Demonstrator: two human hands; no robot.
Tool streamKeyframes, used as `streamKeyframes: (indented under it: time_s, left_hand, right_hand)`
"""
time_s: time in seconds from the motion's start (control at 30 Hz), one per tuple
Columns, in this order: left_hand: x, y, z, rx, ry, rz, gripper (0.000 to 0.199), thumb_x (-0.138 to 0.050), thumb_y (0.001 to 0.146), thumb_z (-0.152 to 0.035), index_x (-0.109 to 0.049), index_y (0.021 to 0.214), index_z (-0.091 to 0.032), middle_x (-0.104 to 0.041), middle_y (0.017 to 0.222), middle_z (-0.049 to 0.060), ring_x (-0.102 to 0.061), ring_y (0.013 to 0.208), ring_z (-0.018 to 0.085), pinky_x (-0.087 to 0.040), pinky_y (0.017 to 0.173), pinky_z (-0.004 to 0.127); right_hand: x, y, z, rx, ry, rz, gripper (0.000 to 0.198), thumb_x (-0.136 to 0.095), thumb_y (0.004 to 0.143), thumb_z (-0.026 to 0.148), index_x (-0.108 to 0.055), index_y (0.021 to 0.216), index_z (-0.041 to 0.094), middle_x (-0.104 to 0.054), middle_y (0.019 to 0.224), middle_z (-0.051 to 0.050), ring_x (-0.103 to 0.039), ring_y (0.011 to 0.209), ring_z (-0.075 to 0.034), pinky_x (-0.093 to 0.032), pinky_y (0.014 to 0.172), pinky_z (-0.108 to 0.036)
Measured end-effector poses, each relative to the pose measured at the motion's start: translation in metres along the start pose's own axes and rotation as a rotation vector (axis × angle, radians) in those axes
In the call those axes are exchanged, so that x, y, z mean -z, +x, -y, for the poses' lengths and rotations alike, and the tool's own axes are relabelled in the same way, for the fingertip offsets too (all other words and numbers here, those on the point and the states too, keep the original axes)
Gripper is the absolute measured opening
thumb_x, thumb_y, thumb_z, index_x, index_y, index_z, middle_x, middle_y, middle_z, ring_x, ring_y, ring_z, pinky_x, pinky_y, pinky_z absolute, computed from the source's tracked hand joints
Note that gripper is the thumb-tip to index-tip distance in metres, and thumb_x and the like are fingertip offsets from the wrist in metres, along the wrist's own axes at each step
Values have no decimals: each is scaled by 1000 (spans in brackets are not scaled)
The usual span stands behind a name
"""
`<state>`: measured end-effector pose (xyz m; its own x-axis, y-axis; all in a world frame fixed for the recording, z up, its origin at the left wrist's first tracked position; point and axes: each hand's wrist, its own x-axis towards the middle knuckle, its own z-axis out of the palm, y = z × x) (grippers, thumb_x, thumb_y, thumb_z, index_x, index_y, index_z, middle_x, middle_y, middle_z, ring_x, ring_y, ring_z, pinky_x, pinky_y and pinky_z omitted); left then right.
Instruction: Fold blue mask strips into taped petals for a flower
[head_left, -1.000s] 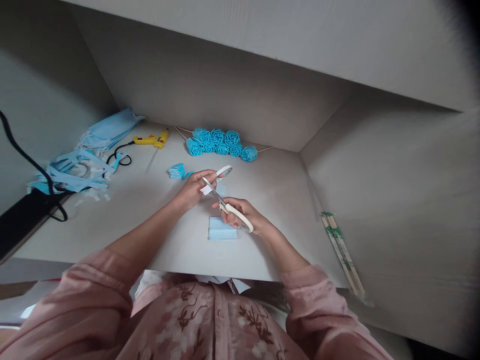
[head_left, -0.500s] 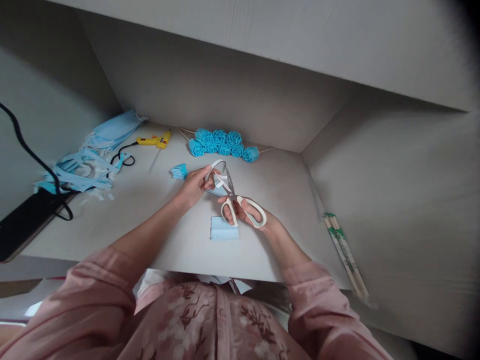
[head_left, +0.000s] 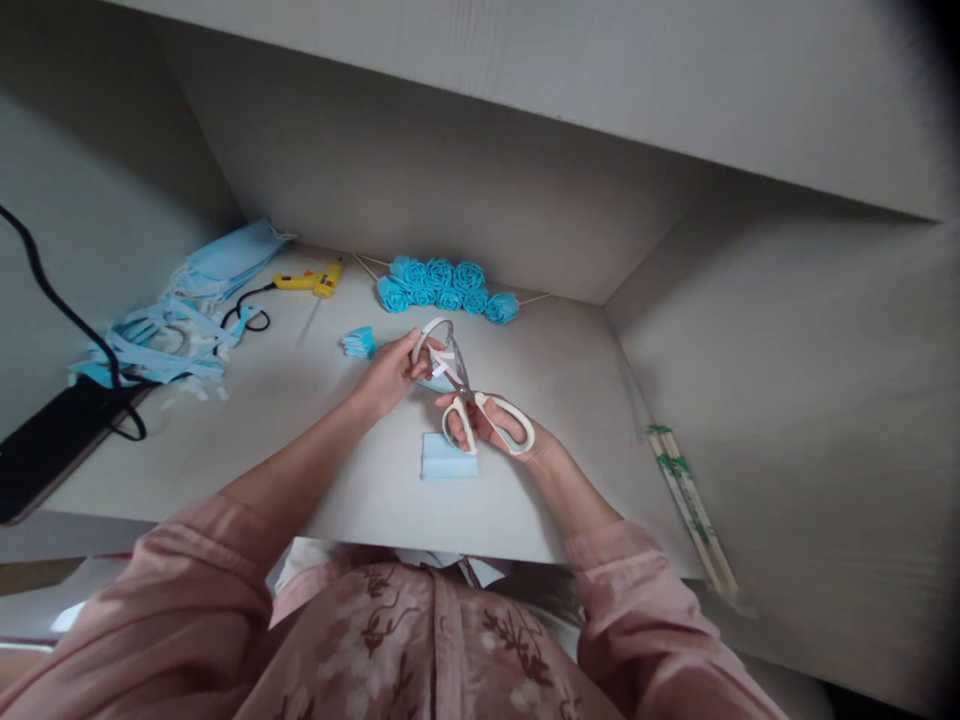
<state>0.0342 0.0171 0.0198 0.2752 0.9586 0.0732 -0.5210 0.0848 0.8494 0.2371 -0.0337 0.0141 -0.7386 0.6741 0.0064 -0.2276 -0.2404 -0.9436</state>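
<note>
My left hand [head_left: 390,374] grips a thin roll of white tape [head_left: 421,343], held up over the tabletop. A short white strip [head_left: 445,365] hangs from the roll beside the scissor blades. My right hand [head_left: 491,420] has its fingers through the cream handles of a pair of scissors [head_left: 511,419], whose blades are parted and point at the tape. On the table below the scissors lies a light blue folded piece of mask fabric [head_left: 448,460]. Another blue piece [head_left: 437,383] shows partly behind the hands. Left of my left hand sits a small stack of blue cut pieces [head_left: 359,342].
Blue fabric roses [head_left: 448,285] on sticks lie at the back wall. At left are a yellow glue gun [head_left: 309,281], a stack of face masks [head_left: 234,258], mask scraps [head_left: 161,340] and a black device [head_left: 64,440] with a cable. Packaged wooden sticks [head_left: 691,510] lie at right.
Almost nothing differs. The tape roll, strip and scissors have shifted very slightly, with both hands keeping their hold.
</note>
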Motion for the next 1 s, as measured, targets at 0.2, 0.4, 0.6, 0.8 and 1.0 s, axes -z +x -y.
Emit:
streamKeyframes:
  time_s: [0.2,0.4,0.6,0.8,1.0]
  left_hand:
    - [4,4,-9,-148,-99,-127,55,-34,100,-48,-71,80,-14,-46,50,0,-46,52,12,-44,62,25]
    - [-1,3,-5,-83,-61,-138,55,-38,98,-55,-65,69,-15,-48,49,1,-49,54,13,-44,63,26]
    - [-7,0,-4,-116,-39,-121,49,-52,93,-54,-52,60,-16,-38,50,-4,-44,52,11,-44,64,25]
    - [-9,0,-3,-104,-105,-99,37,-54,95,-45,-52,69,-17,-38,54,-5,-42,53,11,-45,66,26]
    - [-12,-2,-2,-133,-24,-13,28,-54,94,-30,-48,69,-18,-43,58,-3,-47,60,12,-46,73,28]
  right_hand:
    - [-1,6,1,59,-128,-334,59,-70,77,60,-62,118,18,-57,81,-1,-54,65,-10,-42,54,-23]
    - [-6,8,6,62,-247,-460,60,-78,69,55,-63,115,19,-56,79,2,-51,61,-8,-38,52,-22]
    - [-5,9,6,68,-257,-517,59,-77,69,55,-63,115,20,-56,78,2,-50,60,-8,-35,50,-22]
    - [-5,10,6,82,-240,-555,57,-75,69,54,-64,113,19,-56,76,2,-51,62,-9,-37,51,-22]
    - [-7,11,7,91,-216,-579,57,-75,69,54,-64,112,18,-58,77,1,-51,61,-8,-39,50,-22]
